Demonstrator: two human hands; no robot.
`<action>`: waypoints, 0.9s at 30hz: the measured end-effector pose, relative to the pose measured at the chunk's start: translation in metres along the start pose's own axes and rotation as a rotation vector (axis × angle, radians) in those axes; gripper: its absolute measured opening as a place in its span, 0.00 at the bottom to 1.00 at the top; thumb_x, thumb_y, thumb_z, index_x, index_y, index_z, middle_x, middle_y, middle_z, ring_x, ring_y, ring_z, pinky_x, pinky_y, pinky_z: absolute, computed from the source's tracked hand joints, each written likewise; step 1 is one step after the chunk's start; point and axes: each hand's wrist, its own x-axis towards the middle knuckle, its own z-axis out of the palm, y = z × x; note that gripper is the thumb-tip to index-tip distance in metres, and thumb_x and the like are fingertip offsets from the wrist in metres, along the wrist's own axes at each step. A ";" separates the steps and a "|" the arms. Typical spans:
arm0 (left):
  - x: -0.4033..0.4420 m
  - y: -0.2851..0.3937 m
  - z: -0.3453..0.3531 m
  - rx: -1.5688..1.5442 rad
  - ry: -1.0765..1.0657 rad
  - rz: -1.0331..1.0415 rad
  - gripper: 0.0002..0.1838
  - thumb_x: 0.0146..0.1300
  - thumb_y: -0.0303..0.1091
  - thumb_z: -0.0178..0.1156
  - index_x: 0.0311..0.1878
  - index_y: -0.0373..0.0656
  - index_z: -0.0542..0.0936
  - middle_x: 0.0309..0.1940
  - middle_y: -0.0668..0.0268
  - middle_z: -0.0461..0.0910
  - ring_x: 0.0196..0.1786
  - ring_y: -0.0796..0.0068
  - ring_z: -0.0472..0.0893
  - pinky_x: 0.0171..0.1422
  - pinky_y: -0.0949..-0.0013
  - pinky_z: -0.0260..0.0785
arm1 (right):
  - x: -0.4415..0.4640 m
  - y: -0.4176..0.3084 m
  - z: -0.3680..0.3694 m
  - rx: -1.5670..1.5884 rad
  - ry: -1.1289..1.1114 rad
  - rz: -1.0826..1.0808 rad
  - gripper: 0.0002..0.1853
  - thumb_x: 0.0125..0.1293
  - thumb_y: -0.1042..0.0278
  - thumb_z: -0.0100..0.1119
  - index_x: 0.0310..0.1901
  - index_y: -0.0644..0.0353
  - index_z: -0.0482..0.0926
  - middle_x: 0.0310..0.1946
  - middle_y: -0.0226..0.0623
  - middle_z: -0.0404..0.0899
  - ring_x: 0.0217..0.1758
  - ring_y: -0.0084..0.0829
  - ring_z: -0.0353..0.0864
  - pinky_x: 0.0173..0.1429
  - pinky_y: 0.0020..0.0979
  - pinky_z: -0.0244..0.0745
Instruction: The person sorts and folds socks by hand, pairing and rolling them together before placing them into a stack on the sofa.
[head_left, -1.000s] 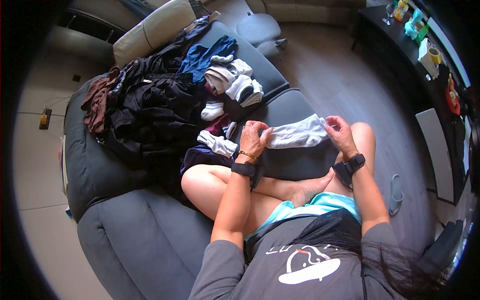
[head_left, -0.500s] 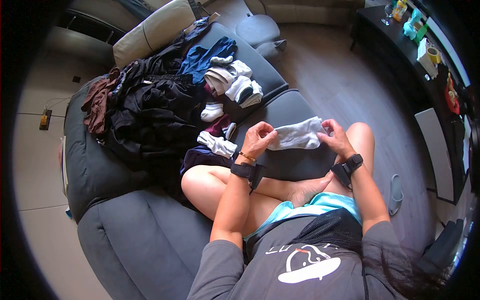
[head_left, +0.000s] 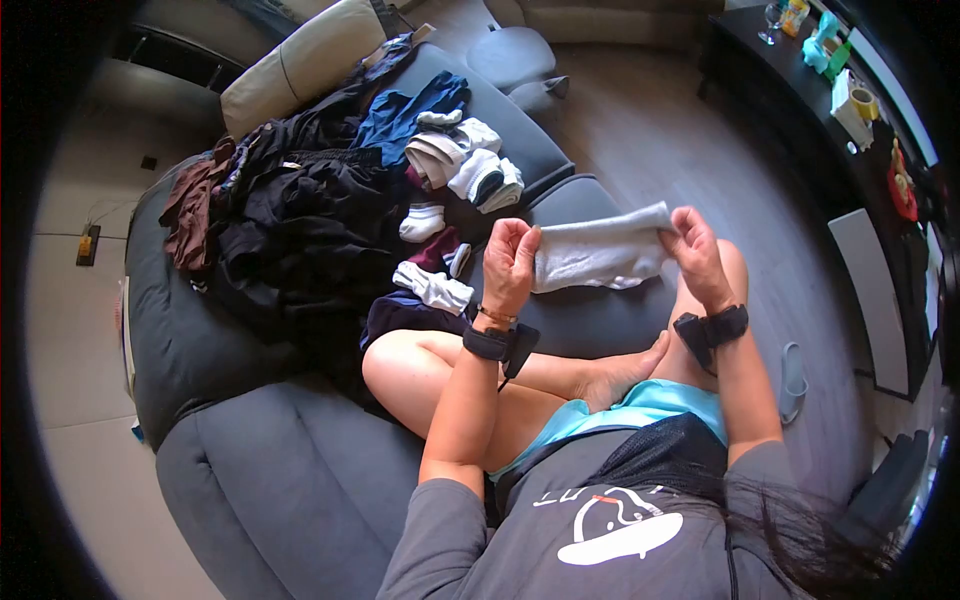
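A light grey-white sock (head_left: 598,250) is stretched level between my two hands, above the grey seat. My left hand (head_left: 509,268) pinches its left end, and my right hand (head_left: 697,258) pinches the upper corner of its right end. To the left of my left hand lie a loose white sock (head_left: 434,287), a maroon piece (head_left: 436,250) and a folded white sock (head_left: 422,222). Several folded white and grey socks (head_left: 485,178) are piled farther up the seat.
A heap of dark clothes (head_left: 300,225) covers the left sofa section, with a brown garment (head_left: 195,210) and a blue one (head_left: 415,112). A black cabinet (head_left: 765,75) stands at the upper right. A slipper (head_left: 792,383) lies on the floor.
Both hands have risen and moved apart, pulling the sock longer and tauter. It had been shorter and slacker between them half a second ago.
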 end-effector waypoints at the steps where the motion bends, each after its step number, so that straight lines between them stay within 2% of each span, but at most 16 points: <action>1: 0.000 0.004 0.002 -0.004 -0.004 -0.001 0.08 0.66 0.34 0.58 0.37 0.41 0.72 0.26 0.76 0.71 0.28 0.89 0.66 0.32 0.82 0.59 | 0.004 -0.006 -0.001 0.012 0.032 -0.051 0.07 0.66 0.75 0.55 0.42 0.59 0.68 0.37 0.24 0.72 0.40 0.14 0.69 0.45 0.17 0.66; 4: 0.002 0.012 0.002 -0.020 0.087 -0.004 0.08 0.66 0.34 0.59 0.37 0.41 0.72 0.22 0.76 0.70 0.23 0.89 0.64 0.26 0.82 0.57 | 0.010 -0.030 0.009 -0.045 0.127 -0.135 0.08 0.65 0.75 0.56 0.44 0.59 0.69 0.38 0.26 0.74 0.41 0.14 0.71 0.42 0.17 0.68; 6: 0.002 0.003 0.000 -0.003 0.073 -0.028 0.08 0.65 0.34 0.59 0.36 0.41 0.73 0.22 0.76 0.70 0.24 0.88 0.65 0.26 0.82 0.57 | 0.009 -0.042 0.013 -0.095 0.144 -0.037 0.11 0.64 0.74 0.58 0.47 0.61 0.70 0.39 0.28 0.76 0.37 0.15 0.73 0.36 0.18 0.70; 7: 0.000 -0.004 -0.002 0.019 0.062 -0.059 0.08 0.65 0.34 0.59 0.36 0.41 0.73 0.22 0.75 0.71 0.24 0.88 0.65 0.26 0.81 0.58 | 0.008 -0.034 0.010 -0.099 0.143 -0.041 0.11 0.64 0.74 0.58 0.47 0.61 0.70 0.39 0.28 0.76 0.37 0.15 0.73 0.36 0.18 0.70; 8: -0.002 -0.012 -0.002 0.141 0.061 -0.102 0.09 0.64 0.34 0.60 0.35 0.40 0.73 0.21 0.73 0.72 0.24 0.87 0.66 0.27 0.79 0.60 | 0.008 -0.015 0.005 -0.118 0.118 0.043 0.12 0.64 0.74 0.58 0.48 0.61 0.70 0.39 0.29 0.76 0.35 0.15 0.74 0.33 0.18 0.70; 9: -0.006 -0.015 -0.001 0.274 0.042 -0.129 0.09 0.64 0.35 0.60 0.36 0.40 0.73 0.23 0.71 0.74 0.25 0.83 0.70 0.28 0.78 0.62 | 0.008 0.005 0.001 -0.136 0.092 0.128 0.14 0.64 0.73 0.59 0.49 0.62 0.70 0.38 0.29 0.77 0.33 0.15 0.74 0.31 0.18 0.71; 11: -0.014 -0.031 0.001 0.539 0.010 -0.125 0.10 0.62 0.36 0.60 0.36 0.38 0.73 0.26 0.58 0.79 0.28 0.66 0.79 0.33 0.67 0.69 | 0.000 0.041 -0.003 -0.154 0.117 0.223 0.15 0.62 0.73 0.60 0.49 0.63 0.70 0.35 0.29 0.78 0.32 0.15 0.75 0.31 0.18 0.71; 12: -0.017 -0.042 0.000 0.588 -0.033 -0.193 0.11 0.61 0.36 0.60 0.38 0.38 0.73 0.29 0.49 0.79 0.34 0.52 0.81 0.38 0.59 0.71 | -0.004 0.051 -0.002 -0.203 0.140 0.267 0.16 0.61 0.74 0.60 0.49 0.63 0.70 0.35 0.29 0.78 0.32 0.15 0.74 0.31 0.18 0.71; 17: -0.022 -0.060 0.000 0.673 -0.044 -0.135 0.11 0.61 0.37 0.60 0.37 0.39 0.73 0.27 0.50 0.79 0.33 0.49 0.80 0.37 0.58 0.71 | -0.006 0.076 -0.009 -0.216 0.203 0.305 0.18 0.58 0.74 0.63 0.49 0.65 0.71 0.34 0.31 0.77 0.34 0.18 0.75 0.37 0.19 0.72; 19: -0.021 -0.062 -0.001 0.683 -0.038 -0.136 0.14 0.61 0.41 0.61 0.34 0.39 0.74 0.26 0.51 0.79 0.32 0.48 0.80 0.36 0.56 0.71 | 0.001 0.087 -0.017 -0.445 0.170 0.236 0.19 0.55 0.73 0.65 0.47 0.66 0.73 0.34 0.32 0.77 0.37 0.20 0.75 0.42 0.22 0.72; 22: -0.020 -0.063 -0.003 0.750 -0.011 -0.156 0.16 0.60 0.44 0.61 0.32 0.39 0.74 0.25 0.51 0.79 0.30 0.48 0.79 0.34 0.55 0.70 | 0.002 0.084 -0.014 -0.466 0.188 0.210 0.19 0.53 0.73 0.66 0.46 0.66 0.74 0.34 0.32 0.77 0.38 0.22 0.74 0.45 0.25 0.73; 25: -0.022 -0.059 -0.001 0.760 0.002 -0.195 0.17 0.61 0.46 0.61 0.30 0.39 0.74 0.27 0.50 0.79 0.32 0.50 0.79 0.36 0.55 0.70 | 0.001 0.076 -0.007 -0.438 0.232 0.182 0.19 0.53 0.73 0.66 0.46 0.65 0.74 0.32 0.31 0.77 0.36 0.22 0.74 0.44 0.24 0.73; 27: -0.024 -0.056 -0.001 0.857 -0.011 -0.173 0.20 0.59 0.50 0.62 0.33 0.39 0.75 0.32 0.51 0.80 0.37 0.52 0.79 0.40 0.56 0.70 | -0.002 0.070 -0.006 -0.624 0.213 0.243 0.20 0.53 0.70 0.67 0.47 0.66 0.74 0.37 0.37 0.78 0.42 0.29 0.76 0.50 0.30 0.73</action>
